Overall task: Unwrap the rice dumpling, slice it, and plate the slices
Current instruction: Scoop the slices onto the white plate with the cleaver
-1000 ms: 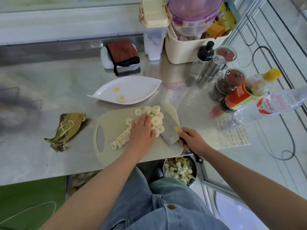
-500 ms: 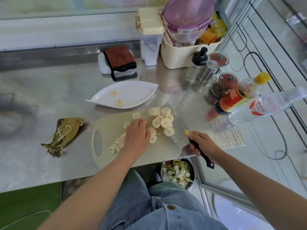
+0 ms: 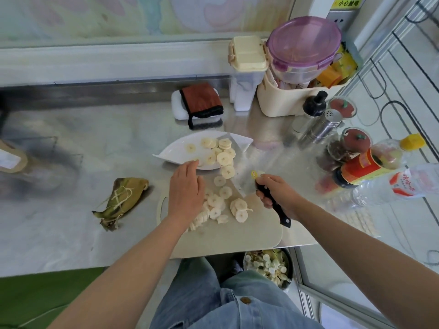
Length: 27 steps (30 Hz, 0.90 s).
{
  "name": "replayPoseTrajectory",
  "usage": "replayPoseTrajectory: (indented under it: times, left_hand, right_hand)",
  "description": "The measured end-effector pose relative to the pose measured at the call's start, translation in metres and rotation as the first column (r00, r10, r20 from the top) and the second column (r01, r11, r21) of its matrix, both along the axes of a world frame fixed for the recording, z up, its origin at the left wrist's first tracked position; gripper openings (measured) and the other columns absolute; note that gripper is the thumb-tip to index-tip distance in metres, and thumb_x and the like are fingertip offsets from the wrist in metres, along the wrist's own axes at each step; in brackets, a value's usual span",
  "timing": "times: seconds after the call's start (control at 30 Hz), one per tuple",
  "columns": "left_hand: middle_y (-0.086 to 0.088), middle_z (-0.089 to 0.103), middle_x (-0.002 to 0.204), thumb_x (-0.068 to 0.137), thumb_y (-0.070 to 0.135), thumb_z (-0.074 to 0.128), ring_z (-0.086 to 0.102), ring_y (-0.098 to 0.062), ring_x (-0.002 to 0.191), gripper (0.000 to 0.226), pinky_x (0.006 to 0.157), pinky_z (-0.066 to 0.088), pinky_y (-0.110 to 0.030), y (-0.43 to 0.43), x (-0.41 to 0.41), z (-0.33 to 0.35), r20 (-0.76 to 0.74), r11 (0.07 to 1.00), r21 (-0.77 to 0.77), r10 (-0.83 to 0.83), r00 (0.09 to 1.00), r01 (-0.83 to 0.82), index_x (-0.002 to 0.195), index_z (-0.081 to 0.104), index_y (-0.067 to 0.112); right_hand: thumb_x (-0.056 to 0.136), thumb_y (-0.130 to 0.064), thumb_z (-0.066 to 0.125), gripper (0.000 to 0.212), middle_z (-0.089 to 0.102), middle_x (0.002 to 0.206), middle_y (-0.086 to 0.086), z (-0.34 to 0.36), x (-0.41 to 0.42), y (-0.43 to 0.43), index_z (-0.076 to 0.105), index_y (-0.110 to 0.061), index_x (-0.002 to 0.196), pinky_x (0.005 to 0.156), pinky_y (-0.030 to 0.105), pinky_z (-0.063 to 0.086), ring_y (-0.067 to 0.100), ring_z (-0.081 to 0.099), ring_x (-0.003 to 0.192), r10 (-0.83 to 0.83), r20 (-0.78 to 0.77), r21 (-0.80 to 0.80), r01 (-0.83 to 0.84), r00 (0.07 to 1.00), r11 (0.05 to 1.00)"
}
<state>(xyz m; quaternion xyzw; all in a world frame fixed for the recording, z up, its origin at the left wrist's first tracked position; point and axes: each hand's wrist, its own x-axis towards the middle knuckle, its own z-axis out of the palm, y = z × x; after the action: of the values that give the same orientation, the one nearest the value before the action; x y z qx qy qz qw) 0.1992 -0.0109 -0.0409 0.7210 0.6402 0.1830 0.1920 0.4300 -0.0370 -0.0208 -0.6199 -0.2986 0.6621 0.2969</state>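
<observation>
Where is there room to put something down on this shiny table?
The steel counter is bare in front of the wrapped dumpling, left of the cutting board, and again behind the dumpling, left of the white plate. The right side is crowded with bottles, jars and a shaker.

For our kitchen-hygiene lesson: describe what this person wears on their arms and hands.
The left hand and right hand are ungloved, with no ring, watch or bracelet visible. Both arms are bare, no sleeves showing. The jeans are blue denim.
</observation>
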Motion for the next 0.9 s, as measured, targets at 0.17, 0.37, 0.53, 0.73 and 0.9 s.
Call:
replayPoseTrajectory:
  times: [0.17, 0.37, 0.53, 0.73, 0.9]
  left_hand:
    - [-0.016, 0.035, 0.148, 0.100, 0.020, 0.037, 0.031, -0.031, 0.137, 0.044, 0.111, 0.030, -0.046, 0.026, -0.022, -0.003, -0.120, 0.998, -0.033, -0.052, 0.991, 0.048, 0.144, 0.040, 0.015]
    - [-0.015, 0.014, 0.157, 0.094, 0.050, 0.015, 0.012, -0.036, 0.144, 0.057, 0.113, 0.021, -0.050, 0.048, -0.024, -0.014, -0.199, 0.973, -0.114, -0.221, 0.955, 0.201, 0.146, 0.033, 0.038]
    - [0.003, 0.000, 0.162, 0.095, 0.050, 0.013, -0.004, -0.020, 0.148, 0.061, 0.119, 0.007, -0.041, 0.068, -0.009, -0.013, -0.107, 0.885, -0.138, -0.461, 0.881, 0.446, 0.152, 0.023, 0.030]
    - [0.002, 0.015, 0.160, 0.091, 0.044, 0.002, 0.009, -0.019, 0.148, 0.068, 0.119, 0.011, -0.042, 0.073, -0.027, -0.021, -0.229, 0.841, -0.136, -0.541, 0.810, 0.523, 0.150, 0.028, 0.021]
    - [0.001, 0.007, 0.162, 0.102, 0.037, 0.015, 0.001, -0.017, 0.149, 0.054, 0.121, 0.003, -0.038, 0.076, -0.033, -0.023, -0.273, 0.863, -0.203, -0.503, 0.820, 0.462, 0.153, 0.019, 0.019]
  right_hand:
    - [0.096, -0.014, 0.043, 0.024, 0.047, 0.058, 0.008, -0.001, -0.027, 0.038, 0.042, -0.011, 0.072, 0.039, 0.023, 0.028, 0.015, 0.033, 0.039, 0.036, 0.123, -0.012, -0.035, 0.992, 0.999]
    - [0.097, -0.013, 0.043, 0.023, 0.048, 0.058, 0.009, -0.007, -0.036, 0.046, 0.043, -0.009, 0.074, 0.039, 0.023, 0.029, 0.015, 0.033, 0.039, 0.033, 0.205, -0.040, -0.025, 0.978, 0.999]
    - [0.096, -0.017, 0.045, 0.021, 0.049, 0.058, 0.007, -0.006, -0.041, 0.052, 0.043, -0.009, 0.077, 0.040, 0.024, 0.030, 0.015, 0.034, 0.040, 0.047, 0.246, -0.035, -0.040, 0.968, 0.999]
    - [0.097, -0.015, 0.043, 0.024, 0.050, 0.057, 0.007, -0.001, -0.041, 0.055, 0.043, -0.009, 0.073, 0.041, 0.024, 0.030, 0.015, 0.034, 0.041, 0.055, 0.257, -0.035, -0.048, 0.965, 0.998]
    - [0.097, -0.015, 0.043, 0.024, 0.049, 0.058, 0.008, 0.002, -0.031, 0.051, 0.044, -0.009, 0.074, 0.040, 0.024, 0.030, 0.015, 0.035, 0.040, 0.042, 0.292, -0.041, -0.032, 0.956, 0.999]
